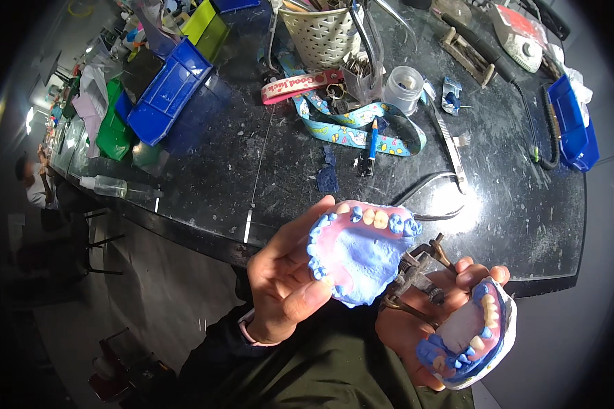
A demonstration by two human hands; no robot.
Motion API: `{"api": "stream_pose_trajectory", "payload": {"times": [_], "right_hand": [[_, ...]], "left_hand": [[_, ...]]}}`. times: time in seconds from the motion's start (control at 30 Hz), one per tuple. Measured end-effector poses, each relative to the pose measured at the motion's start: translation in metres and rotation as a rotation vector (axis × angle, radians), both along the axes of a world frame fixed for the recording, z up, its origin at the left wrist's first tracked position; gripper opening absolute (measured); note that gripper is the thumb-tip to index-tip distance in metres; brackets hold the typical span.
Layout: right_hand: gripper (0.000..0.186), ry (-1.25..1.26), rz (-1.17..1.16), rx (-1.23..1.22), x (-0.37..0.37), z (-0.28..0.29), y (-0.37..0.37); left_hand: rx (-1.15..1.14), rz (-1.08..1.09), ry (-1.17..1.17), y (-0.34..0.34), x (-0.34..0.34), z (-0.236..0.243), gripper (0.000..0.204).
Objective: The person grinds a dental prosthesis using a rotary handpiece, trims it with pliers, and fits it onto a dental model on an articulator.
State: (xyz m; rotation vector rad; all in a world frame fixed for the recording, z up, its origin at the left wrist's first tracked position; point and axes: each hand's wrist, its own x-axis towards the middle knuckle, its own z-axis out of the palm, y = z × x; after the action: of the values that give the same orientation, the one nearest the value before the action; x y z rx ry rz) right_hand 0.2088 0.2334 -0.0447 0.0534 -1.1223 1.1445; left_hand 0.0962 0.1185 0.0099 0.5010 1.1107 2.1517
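My left hand (278,290) is closed around a blue dental cast (372,262), thumb on its near edge. Pink wax and several tooth-coloured and blue teeth line this cast's rim. My right hand (404,324) grips the other half, a dental cast (501,341) with a white base, blue and pink parts and a row of cream teeth. Between the two casts sits a metal hinged articulator (419,276), swung wide so that both tooth sides show. Most of my right palm is hidden behind the articulator and its cast.
On the dark table (205,184) lie a patterned lanyard (334,133), a blue pencil stub (373,146), tweezers (450,146) and a clear cup (402,90). Behind them stands a white woven basket (320,34) of tools. Blue bins (170,92) flank the work area. Another person (37,180) is at far left.
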Motion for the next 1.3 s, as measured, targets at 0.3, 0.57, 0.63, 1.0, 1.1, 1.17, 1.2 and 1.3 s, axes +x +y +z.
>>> {"api": "stream_pose_trajectory", "payload": {"times": [0.3,0.57,0.63,1.0,1.1,1.17,1.2,1.3], "right_hand": [[0.069,-0.009,-0.039,-0.067,-0.005,0.004,-0.003],[0.065,-0.042,-0.068,-0.045,-0.003,0.004,-0.004],[0.064,-0.044,-0.078,-0.045,-0.004,0.004,-0.004],[0.059,-0.079,-0.122,-0.062,-0.008,0.007,-0.010],[0.058,-0.095,-0.140,-0.067,-0.006,0.013,-0.011],[0.057,-0.105,-0.139,-0.080,-0.007,0.015,-0.013],[0.057,-0.117,-0.141,-0.089,-0.007,0.017,-0.014],[0.056,-0.161,-0.142,-0.116,-0.010,0.024,-0.014]], "left_hand": [[-0.012,0.012,0.023,-0.001,0.000,0.000,0.071],[-0.006,0.011,0.032,-0.003,0.001,-0.002,0.072],[-0.013,0.004,0.027,-0.002,0.001,-0.002,0.072],[0.014,0.009,0.132,-0.005,0.001,-0.007,0.075],[0.063,0.005,0.154,-0.004,0.002,-0.004,0.075],[0.031,0.038,0.211,-0.005,0.003,-0.006,0.076],[0.029,0.040,0.212,-0.006,0.003,-0.007,0.076],[0.033,0.053,0.278,-0.005,0.004,-0.010,0.078]]}}
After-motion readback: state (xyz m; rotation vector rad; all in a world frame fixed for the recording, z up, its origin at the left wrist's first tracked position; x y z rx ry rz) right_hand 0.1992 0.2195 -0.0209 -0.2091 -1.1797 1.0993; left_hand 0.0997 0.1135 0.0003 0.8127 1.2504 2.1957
